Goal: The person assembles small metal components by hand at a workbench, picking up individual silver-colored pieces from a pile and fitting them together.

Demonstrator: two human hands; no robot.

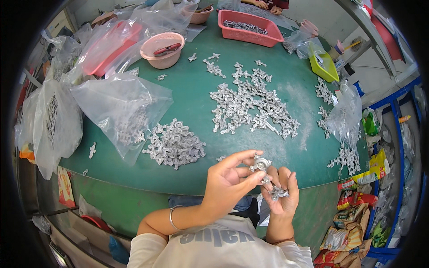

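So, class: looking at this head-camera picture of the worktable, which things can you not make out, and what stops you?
- Metal part held up by the left hand: too small, fingers cover its edge.
- Parts in the right hand: mostly hidden by curled fingers.
- Contents of the plastic bag: blurred by the film.
- Another person's hands, top edge: cut off.
- Red tray contents: too small.

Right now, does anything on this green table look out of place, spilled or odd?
A few small metal parts lie stray near the table's left edge, apart from the two main heaps. One sits by the rim. Nothing looks damaged. Both hands, left and right, hold metal pieces.
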